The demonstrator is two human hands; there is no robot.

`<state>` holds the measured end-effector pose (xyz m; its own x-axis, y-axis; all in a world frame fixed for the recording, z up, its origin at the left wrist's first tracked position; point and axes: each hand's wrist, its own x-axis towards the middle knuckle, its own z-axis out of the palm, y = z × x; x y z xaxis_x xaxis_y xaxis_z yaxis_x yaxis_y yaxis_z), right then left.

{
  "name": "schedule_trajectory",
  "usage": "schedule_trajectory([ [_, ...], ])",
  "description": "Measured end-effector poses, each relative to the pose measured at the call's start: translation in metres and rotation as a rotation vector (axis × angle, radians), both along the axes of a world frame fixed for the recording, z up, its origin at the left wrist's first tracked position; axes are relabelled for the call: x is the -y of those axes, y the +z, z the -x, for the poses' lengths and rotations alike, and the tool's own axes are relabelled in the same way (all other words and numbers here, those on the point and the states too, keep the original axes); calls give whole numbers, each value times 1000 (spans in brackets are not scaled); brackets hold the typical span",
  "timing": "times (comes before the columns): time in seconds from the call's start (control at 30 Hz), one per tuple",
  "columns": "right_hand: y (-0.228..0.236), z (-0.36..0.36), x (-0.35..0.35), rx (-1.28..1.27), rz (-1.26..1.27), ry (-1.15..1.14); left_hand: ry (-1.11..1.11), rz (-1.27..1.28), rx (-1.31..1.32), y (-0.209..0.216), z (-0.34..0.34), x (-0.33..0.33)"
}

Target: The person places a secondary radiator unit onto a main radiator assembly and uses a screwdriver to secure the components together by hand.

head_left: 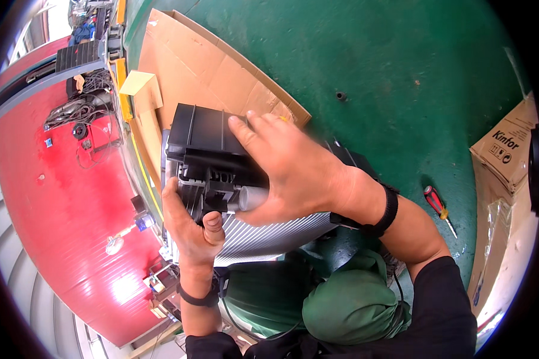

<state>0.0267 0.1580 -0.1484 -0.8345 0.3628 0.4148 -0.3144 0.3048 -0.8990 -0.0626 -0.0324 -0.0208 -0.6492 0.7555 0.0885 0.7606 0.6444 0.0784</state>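
A black, ribbed plastic housing (205,128) is in front of me, over a silvery finned metal panel (275,236). From the right, my right hand (299,164) grips the housing, its fingers across the top and its thumb low, by a short pale grey cylinder (253,198). My left hand (188,230) is closed about the near left corner, thumb raised beside a black bracket (215,200). Some left fingertips are hidden behind the edge. My right hand covers much of the housing's right side.
Beyond the housing lies a large opened cardboard sheet (203,66). A red-handled screwdriver (436,202) and a small dark round part (341,96) lie on the green floor. Cardboard boxes (506,140) stand at right. Tangled cables (90,107) lie on the red surface (42,197) at left.
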Motion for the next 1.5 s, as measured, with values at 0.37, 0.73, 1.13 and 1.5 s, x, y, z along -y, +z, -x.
schedule_trajectory([
  [0.37, 1, 2, 1, -6, -20, 0, 5, -10, -22, 0, 0, -5],
  [0.73, 19, 0, 2, 38, 111, 140, -57, -53, -20, 8, -4, -1],
  [1.13, 35, -6, 2, 291, 136, 207, -31, -94, 44, 11, -1, 7],
  [1.5, 33, -7, 3, 345, 213, 207, 7, -167, 98, 6, 4, 7],
])
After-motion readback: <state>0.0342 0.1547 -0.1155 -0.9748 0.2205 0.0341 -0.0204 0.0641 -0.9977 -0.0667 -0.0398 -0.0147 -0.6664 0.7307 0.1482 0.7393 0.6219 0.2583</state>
